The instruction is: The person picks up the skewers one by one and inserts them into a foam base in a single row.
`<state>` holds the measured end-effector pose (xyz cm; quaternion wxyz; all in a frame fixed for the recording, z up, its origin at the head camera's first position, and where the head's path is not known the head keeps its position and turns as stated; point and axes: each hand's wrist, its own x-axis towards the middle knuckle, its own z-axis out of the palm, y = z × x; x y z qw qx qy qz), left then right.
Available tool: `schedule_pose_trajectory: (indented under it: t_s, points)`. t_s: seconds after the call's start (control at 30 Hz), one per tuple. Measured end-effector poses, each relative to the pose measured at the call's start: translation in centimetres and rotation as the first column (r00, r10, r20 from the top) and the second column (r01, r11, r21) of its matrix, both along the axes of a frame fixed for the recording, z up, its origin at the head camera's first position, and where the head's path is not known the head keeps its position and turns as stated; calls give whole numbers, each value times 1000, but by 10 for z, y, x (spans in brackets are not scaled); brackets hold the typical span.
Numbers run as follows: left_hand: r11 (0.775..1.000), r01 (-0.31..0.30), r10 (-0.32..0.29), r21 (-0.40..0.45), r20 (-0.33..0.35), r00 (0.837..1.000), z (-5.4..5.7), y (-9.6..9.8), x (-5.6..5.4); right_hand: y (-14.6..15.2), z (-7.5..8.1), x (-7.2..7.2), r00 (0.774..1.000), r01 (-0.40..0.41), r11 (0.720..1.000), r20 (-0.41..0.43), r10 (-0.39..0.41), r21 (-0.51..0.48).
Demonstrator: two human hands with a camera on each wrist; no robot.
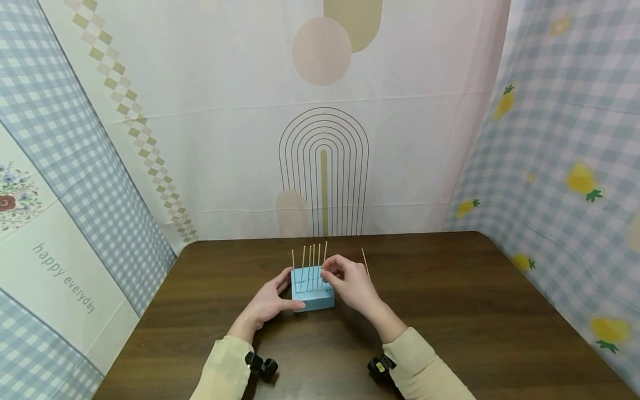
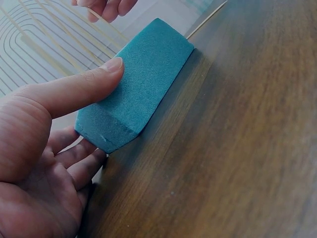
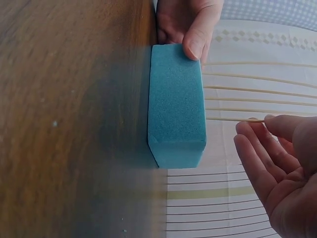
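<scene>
A light blue foam block (image 1: 312, 304) sits on the table with several thin wooden skewers (image 1: 303, 262) standing in its top. At its left side my left hand (image 1: 267, 304) holds it, thumb on the front face and fingers behind, as the left wrist view of the block (image 2: 148, 69) shows. My right hand (image 1: 352, 283) pinches the rightmost skewer (image 3: 228, 118) between thumb and fingertip, partway up its length. That skewer's lower end meets the block's top (image 3: 203, 99). Small dark holes show in the top near the right end.
A single loose skewer (image 1: 365, 260) lies on the brown wooden table (image 1: 450, 311) beyond my right hand. Patterned cloths (image 1: 225, 155) hang behind the table and along both sides. Each wrist wears a small black camera (image 1: 262, 366).
</scene>
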<state>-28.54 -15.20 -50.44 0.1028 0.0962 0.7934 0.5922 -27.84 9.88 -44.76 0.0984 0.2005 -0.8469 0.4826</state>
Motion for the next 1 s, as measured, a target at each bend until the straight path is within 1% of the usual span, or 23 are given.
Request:
schedule_pose_trajectory:
  t_s: [0.23,0.63,1.0]
  points:
    - [1000,-3,3,2,2,1000,-1,0,0,-1,-4,-1,1000,-24,1000,-11,25,18]
    - [1000,3,-3,6,-3,1000,-1,0,-3,0,-2,0,1000,-20,999,-19,21,43]
    - [1000,-2,2,6,3,1000,-2,-1,-2,-2,-3,1,1000,-29,999,-5,29,38]
